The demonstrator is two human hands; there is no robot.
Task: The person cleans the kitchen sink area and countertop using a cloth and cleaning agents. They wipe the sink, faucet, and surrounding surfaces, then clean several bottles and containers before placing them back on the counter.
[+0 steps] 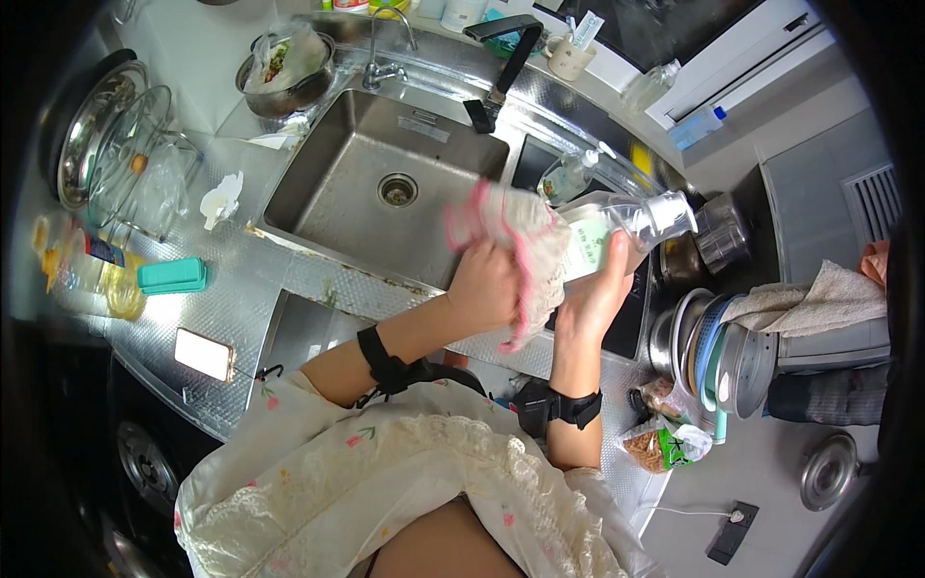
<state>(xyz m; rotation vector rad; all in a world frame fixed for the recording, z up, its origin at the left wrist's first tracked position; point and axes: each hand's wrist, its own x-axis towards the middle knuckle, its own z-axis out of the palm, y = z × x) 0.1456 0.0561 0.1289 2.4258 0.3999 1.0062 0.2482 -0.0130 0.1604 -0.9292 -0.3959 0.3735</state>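
My right hand (pixel 594 307) grips a clear plastic bottle (pixel 621 217) with a pale label, tilted so its white cap points right. A white cloth with a pink edge (pixel 538 231) is bunched in my left hand (pixel 485 285). The cloth lies against the bottle's base end and partly covers it; its far corner is blurred. Both hands are above the right edge of the steel sink (pixel 332 195). Just behind the held bottle stands a second clear pump bottle (pixel 569 173).
A black faucet (pixel 506 61) rises behind the sink. At left are a phone (pixel 204 354), a teal plastic box (pixel 172 276), an oil bottle (pixel 101 278) and a wire rack (pixel 144 173). A pot (pixel 289 94) stands back left. Pans and colanders (pixel 744 368) line the right.
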